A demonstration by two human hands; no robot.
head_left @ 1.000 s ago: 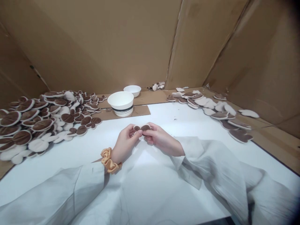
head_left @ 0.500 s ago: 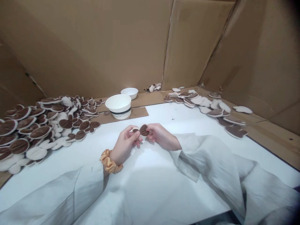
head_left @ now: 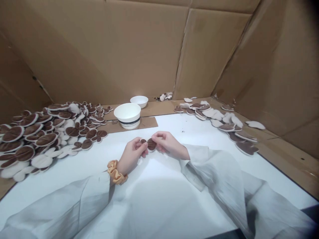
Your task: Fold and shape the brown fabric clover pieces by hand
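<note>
Between my two hands is a small brown fabric piece (head_left: pixel 151 144) with a pale edge and rounded lobes, held just above the white tabletop. My left hand (head_left: pixel 132 152) pinches its left lobe between thumb and fingers, a gold scrunchie (head_left: pixel 116 172) around the wrist. On the other side, my right hand (head_left: pixel 168 145) grips the right lobe at its upper edge, thumb and fingers closed. Fingers cover parts of the piece's outline. To the left lies a heap of similar brown-and-cream fabric pieces (head_left: pixel 46 139), some with the pale side up.
A white bowl with a dark stripe (head_left: pixel 127 113) stands on a cardboard strip beyond my hands, a smaller white bowl (head_left: pixel 139 101) behind it. More fabric pieces (head_left: pixel 245 135) lie scattered at the right. Scraps (head_left: pixel 165 96) sit against the cardboard wall (head_left: pixel 119 49).
The brown piece has turned so its right lobe faces me flatter and sits slightly lower. My right fingers have shifted along its upper edge. The camera view has tilted slightly up.
</note>
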